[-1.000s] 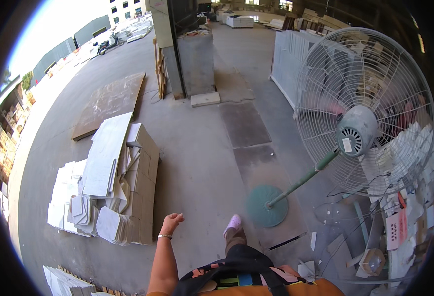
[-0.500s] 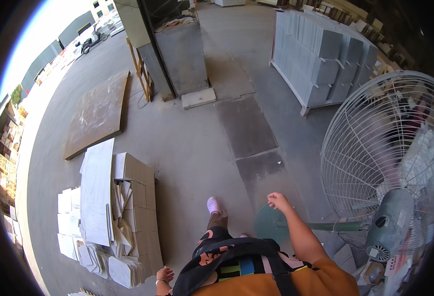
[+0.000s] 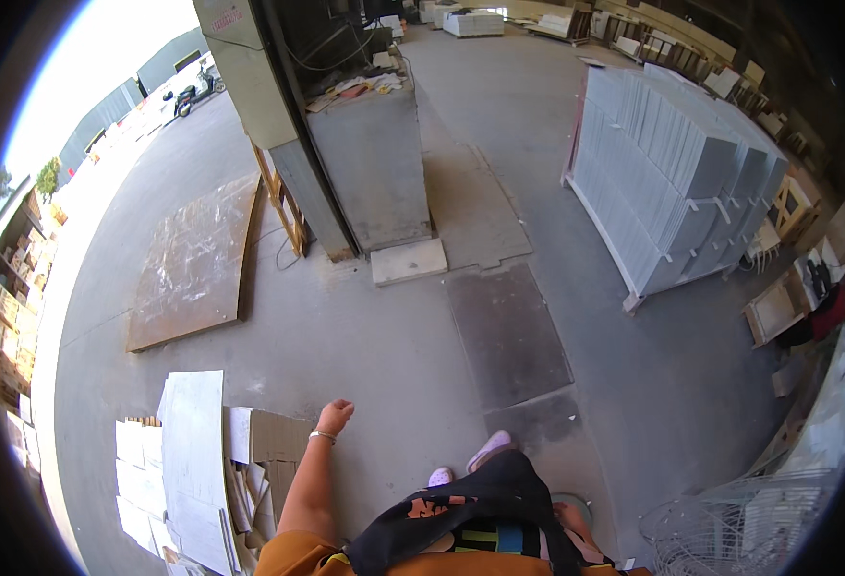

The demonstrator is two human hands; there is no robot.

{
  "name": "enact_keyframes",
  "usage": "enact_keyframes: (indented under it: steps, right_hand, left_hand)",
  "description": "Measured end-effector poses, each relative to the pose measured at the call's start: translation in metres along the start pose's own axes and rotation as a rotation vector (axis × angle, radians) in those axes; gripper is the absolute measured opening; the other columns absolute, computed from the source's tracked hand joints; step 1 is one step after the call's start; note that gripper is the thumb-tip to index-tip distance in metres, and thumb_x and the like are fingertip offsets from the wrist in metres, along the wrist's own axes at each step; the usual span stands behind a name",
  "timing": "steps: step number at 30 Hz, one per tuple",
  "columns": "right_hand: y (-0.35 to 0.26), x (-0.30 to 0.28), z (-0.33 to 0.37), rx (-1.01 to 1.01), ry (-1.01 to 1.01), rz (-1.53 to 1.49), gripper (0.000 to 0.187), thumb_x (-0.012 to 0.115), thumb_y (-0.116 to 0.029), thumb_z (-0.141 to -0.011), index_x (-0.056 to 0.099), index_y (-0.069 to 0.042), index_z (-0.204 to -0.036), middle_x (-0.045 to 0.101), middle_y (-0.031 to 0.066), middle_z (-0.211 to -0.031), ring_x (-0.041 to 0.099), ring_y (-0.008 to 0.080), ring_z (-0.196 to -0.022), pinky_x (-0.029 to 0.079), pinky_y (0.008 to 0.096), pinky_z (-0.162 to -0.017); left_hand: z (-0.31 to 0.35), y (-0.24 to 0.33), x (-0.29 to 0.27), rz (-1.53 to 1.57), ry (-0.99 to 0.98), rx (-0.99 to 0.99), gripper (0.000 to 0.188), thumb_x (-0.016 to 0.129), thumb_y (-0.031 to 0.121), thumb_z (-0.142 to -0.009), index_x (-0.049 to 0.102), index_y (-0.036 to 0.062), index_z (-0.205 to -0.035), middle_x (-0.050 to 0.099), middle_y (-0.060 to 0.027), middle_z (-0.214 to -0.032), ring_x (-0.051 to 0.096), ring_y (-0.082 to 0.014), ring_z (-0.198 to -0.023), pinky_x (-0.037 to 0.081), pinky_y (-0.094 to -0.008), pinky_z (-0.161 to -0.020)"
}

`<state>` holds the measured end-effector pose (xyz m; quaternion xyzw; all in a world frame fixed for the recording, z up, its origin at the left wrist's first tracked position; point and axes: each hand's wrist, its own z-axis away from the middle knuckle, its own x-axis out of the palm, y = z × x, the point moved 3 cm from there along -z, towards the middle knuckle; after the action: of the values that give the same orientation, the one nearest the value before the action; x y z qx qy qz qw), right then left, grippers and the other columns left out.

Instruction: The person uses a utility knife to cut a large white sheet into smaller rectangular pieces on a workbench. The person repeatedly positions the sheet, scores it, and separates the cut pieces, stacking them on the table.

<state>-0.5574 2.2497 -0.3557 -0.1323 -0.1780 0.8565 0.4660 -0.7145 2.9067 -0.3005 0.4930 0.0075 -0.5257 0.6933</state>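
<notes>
My left hand (image 3: pixel 336 416) swings forward at the end of a bare forearm with a bracelet on the wrist. Its fingers are curled together, and nothing shows in them. It is nearest to a stack of pale flat slabs and cartons (image 3: pixel 274 435), without touching it. At the lower edge, beside my dark apron (image 3: pixel 499 490), part of my right arm or hand (image 3: pixel 576 523) shows; its fingers cannot be made out. My pink shoes (image 3: pixel 491 447) are on the grey floor.
Ahead stands a grey block (image 3: pixel 370 173) beside a pillar. A rack of pale panels (image 3: pixel 663 182) is at the right, and a wire-cage fan (image 3: pixel 749 528) at the lower right. A brown metal plate (image 3: pixel 197 259) lies on the left; dark floor plates (image 3: pixel 509 331) run ahead.
I have stepped forward; the fan and the slab stack have slid down the view. My left hand has swung forward and up, while my right has dropped back to the lower edge.
</notes>
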Motion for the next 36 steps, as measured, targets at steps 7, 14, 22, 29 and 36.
enact_keyframes:
  steps: [7, 14, 22, 29, 36]
  right_hand:
    - [-0.091, -0.048, -0.109, 0.085, 0.066, -0.125, 0.028, 0.060, -0.026, -0.089, 0.063, -0.006, -0.108, 0.068, 0.0119, -0.088, 0.066, 0.0249, -0.073, 0.051, 0.0416, -0.065]
    - [-0.335, -0.107, -0.206, -0.105, 0.100, -0.001, 0.027, 0.062, -0.029, -0.090, 0.061, -0.007, -0.105, 0.068, 0.0076, -0.085, 0.066, 0.0218, -0.069, 0.051, 0.0367, -0.058]
    - [-0.611, -0.154, -0.295, -0.269, 0.109, 0.128, 0.030, 0.061, -0.028, -0.091, 0.060, -0.007, -0.113, 0.067, 0.0060, -0.087, 0.066, 0.0188, -0.071, 0.050, 0.0325, -0.058]
    - [-0.720, -0.160, -0.342, -0.200, 0.094, 0.043, 0.024, 0.059, -0.024, -0.092, 0.061, -0.006, -0.109, 0.066, 0.0080, -0.087, 0.066, 0.0207, -0.072, 0.049, 0.0332, -0.058]
    - [-0.785, -0.191, -0.365, 0.014, 0.152, -0.094, 0.023, 0.059, -0.021, -0.089, 0.060, -0.007, -0.107, 0.065, 0.0088, -0.083, 0.064, 0.0203, -0.067, 0.048, 0.0327, -0.055]
  left_hand:
    - [-0.069, 0.191, 0.031, -0.095, -0.425, 0.053, 0.046, 0.054, 0.044, -0.096, 0.061, 0.0101, -0.126, 0.066, -0.0060, -0.119, 0.058, -0.0190, -0.113, 0.046, -0.0362, -0.093]
    - [-0.027, 0.032, 0.068, 0.413, -0.318, -1.051, 0.065, 0.054, 0.050, -0.093, 0.044, 0.0089, -0.142, 0.049, -0.0114, -0.143, 0.042, -0.0279, -0.133, 0.038, -0.0446, -0.105]
    - [-0.126, 0.205, 0.192, 0.567, -0.203, -0.791, 0.065, 0.056, 0.048, -0.093, 0.045, 0.0073, -0.141, 0.050, -0.0124, -0.141, 0.045, -0.0276, -0.131, 0.039, -0.0427, -0.105]
    - [-0.271, 0.356, 0.220, 0.490, -0.221, -0.584, 0.064, 0.057, 0.046, -0.092, 0.045, 0.0059, -0.141, 0.052, -0.0133, -0.139, 0.047, -0.0273, -0.129, 0.040, -0.0411, -0.104]
    - [-0.413, 0.520, 0.213, 0.399, -0.136, -0.383, 0.064, 0.059, 0.045, -0.091, 0.046, 0.0045, -0.140, 0.053, -0.0142, -0.138, 0.049, -0.0270, -0.127, 0.040, -0.0394, -0.104]
